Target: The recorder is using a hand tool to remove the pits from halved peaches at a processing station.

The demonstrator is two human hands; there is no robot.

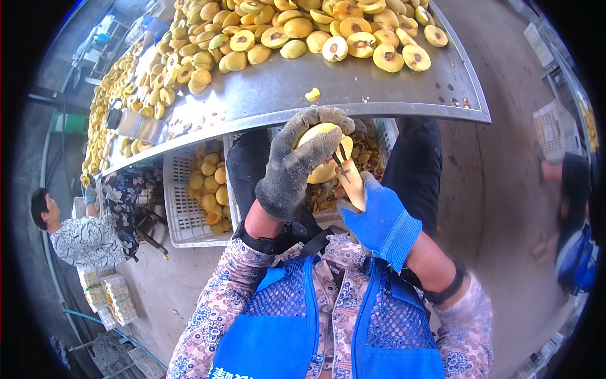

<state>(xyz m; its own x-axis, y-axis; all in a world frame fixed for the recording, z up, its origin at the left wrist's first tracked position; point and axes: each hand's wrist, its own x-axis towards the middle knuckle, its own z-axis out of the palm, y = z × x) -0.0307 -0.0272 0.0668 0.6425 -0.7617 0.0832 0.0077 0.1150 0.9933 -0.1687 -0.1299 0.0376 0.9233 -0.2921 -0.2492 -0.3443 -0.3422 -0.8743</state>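
My left hand (289, 171), in a soiled dark grey glove, grips a yellow peach (320, 175) just in front of the table's near edge. My right hand (384, 222) wears a blue knit glove and is closed around the wooden handle (352, 185) of a small hand tool. Dark, narrow metal prongs stick out of the handle and meet the right side of the peach, where a cut yellow piece (347, 148) shows. My left fingers and thumb cover much of the fruit, so the pit cannot be seen.
A metal table (284, 105) carries a heap of halved peaches (298, 28). A plastic bottle (141, 126) lies on its left part. Below stand a white crate (189, 232) of peaches and a container of scraps (370, 158) between my knees. Another person (85, 237) sits at left.
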